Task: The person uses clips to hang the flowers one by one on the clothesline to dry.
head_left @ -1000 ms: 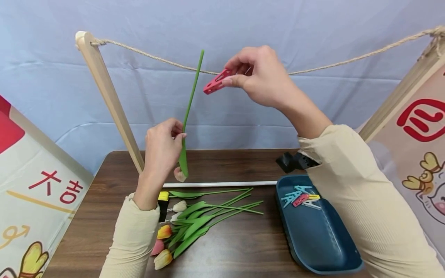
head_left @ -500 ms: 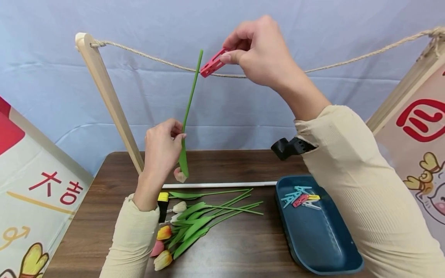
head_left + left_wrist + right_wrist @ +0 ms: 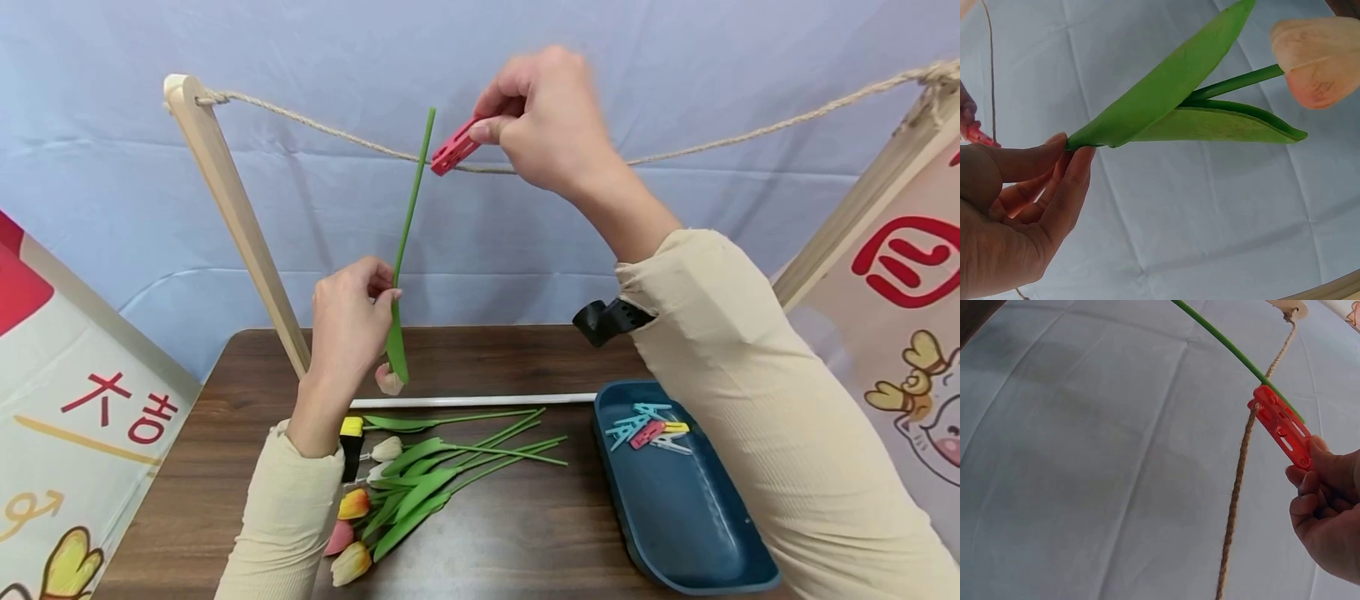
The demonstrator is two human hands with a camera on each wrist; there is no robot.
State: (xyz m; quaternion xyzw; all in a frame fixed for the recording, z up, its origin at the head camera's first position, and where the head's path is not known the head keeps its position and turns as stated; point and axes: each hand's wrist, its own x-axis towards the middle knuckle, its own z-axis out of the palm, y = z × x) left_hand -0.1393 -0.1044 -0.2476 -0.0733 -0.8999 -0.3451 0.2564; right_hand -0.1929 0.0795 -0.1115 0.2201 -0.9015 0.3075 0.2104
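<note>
My left hand (image 3: 352,312) pinches an artificial tulip (image 3: 1316,59) between thumb and fingers, just where its green leaves begin. The pale peach bloom hangs downward and the stem (image 3: 412,208) points up, crossing the twine rope (image 3: 315,127). Above and to the right, my right hand (image 3: 558,121) pinches a red clothespin (image 3: 1285,428) by its handle end. In the right wrist view the clothespin's front end is at the rope, right beside the green stem. Its tip points down and left in the head view.
Wooden posts (image 3: 236,217) hold the rope at both sides. Several more tulips (image 3: 420,487) lie on the brown table (image 3: 525,542), in front of a white rod (image 3: 480,401). A blue tray (image 3: 693,533) at right contains several coloured clothespins (image 3: 648,427).
My right hand has risen with the red clothespin, then shifted slightly left and down, bringing its tip to the rope beside the stem. The left hand and tulip stay nearly still.
</note>
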